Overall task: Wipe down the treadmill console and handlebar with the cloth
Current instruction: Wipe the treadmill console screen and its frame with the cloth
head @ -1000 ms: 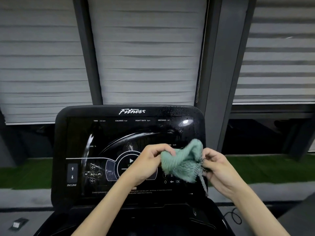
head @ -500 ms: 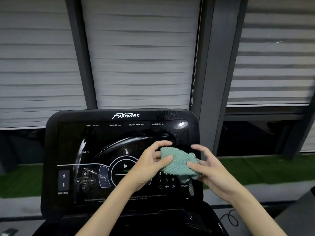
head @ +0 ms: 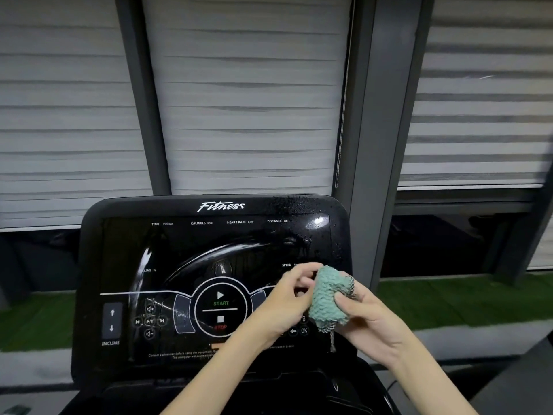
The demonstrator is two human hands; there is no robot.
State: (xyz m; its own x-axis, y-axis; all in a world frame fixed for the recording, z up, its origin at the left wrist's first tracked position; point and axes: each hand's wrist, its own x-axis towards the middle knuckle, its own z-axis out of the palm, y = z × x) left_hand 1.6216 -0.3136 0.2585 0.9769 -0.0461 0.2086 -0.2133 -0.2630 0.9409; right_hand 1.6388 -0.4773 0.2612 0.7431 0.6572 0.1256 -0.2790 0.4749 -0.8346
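**At the treadmill console: one cloth, two hands**

Behind the machine, from 9 to 3 o'clock, hang three pale blinds [head: 248,100] parted by two dark posts [head: 134,94], with one thin cord [head: 341,115] dangling at 1 o'clock. Two strips of green turf [head: 449,301] show low down, at 9 and at 3 o'clock.

One black console [head: 179,253] fills the lower middle, tilted up toward the camera. Water droplets speckle its corner at 1 o'clock. Its base runs off the bottom edge. The number keypad at 4 o'clock is mostly hidden behind the hands; only a 9, an arrow and OK can be read. The small print along the console's lower edge is too blurred to read.

Two bare forearms rise from 6 and 5 o'clock, both cut off by the bottom edge. The left hand [head: 284,307] has curled fingers that pinch the left edge of the cloth, thumb on top; its fingertips are smeared. The right hand [head: 368,319] grips the same cloth from the right, thumb pressed into its front and fingers wrapped behind, mostly hidden.

One teal cloth [head: 327,298] sits bunched between the hands, in front of the console's right side at 4 o'clock. Whether it touches the screen cannot be told. A grey frayed tail hangs from its bottom.
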